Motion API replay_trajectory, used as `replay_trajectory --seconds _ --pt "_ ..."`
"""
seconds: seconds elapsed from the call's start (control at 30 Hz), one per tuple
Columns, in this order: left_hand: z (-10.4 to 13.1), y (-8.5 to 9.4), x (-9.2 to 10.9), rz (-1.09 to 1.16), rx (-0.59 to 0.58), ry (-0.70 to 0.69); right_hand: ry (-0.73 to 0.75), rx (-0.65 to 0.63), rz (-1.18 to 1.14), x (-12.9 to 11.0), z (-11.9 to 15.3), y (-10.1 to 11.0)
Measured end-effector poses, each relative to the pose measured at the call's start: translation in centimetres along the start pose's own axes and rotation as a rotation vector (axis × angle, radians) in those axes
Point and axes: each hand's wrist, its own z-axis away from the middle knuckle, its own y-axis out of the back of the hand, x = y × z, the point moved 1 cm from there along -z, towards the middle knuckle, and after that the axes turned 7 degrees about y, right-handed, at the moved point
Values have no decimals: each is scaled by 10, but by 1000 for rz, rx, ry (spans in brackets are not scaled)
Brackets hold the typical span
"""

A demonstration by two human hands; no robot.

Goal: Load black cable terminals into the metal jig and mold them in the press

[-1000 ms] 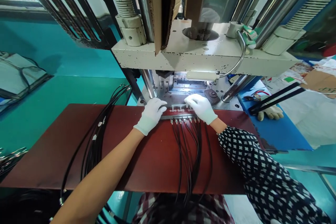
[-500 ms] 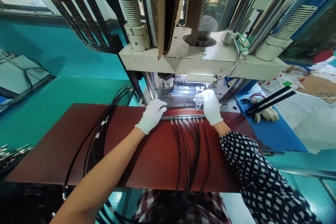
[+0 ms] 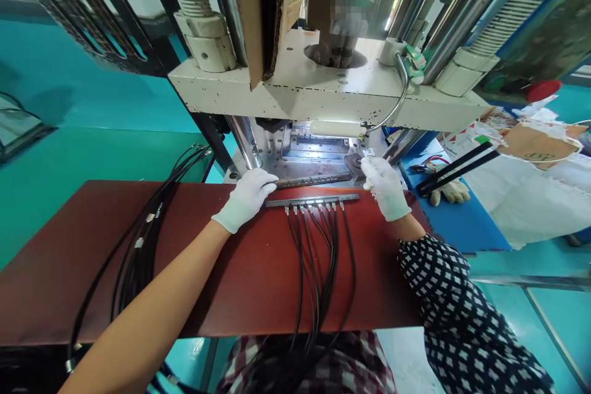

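My left hand (image 3: 249,194), in a white glove, is closed at the left end of a dark slotted metal bar (image 3: 318,180). That bar lies slightly slanted along the front of the press bed. Just nearer to me, a second metal bar (image 3: 272,203) rests on the brown board, with several black cables (image 3: 335,258) running from its metal end fittings towards my lap. To the right of both bars, my gloved right hand (image 3: 384,188) has its fingers drawn together. A small whitish piece (image 3: 369,152) shows at its fingertips, too small to name.
The press's cream plate (image 3: 277,98) hangs over the lit metal mould (image 3: 316,146), between steel columns. A cable bundle (image 3: 148,240) drapes over the left of the brown board (image 3: 240,289). At right are a spare glove (image 3: 450,192) and black bars (image 3: 457,169) on a blue surface.
My right hand has moved right, away from the mould and bars. The slotted bar now lies more slanted, with my left hand still at its end. The camera view has shifted right.
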Motion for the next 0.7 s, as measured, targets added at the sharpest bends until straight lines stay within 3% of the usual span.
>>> replay_trajectory --seconds 0.23,0.43,0.7 --pt "1 7 5 22 -31 -4 -37 -132 195 5 7 -2" --pt "2 14 12 29 -60 8 116 -306 519 9 7 -4" --pt "4 17 12 47 -73 24 165 -284 729 7 7 -3"
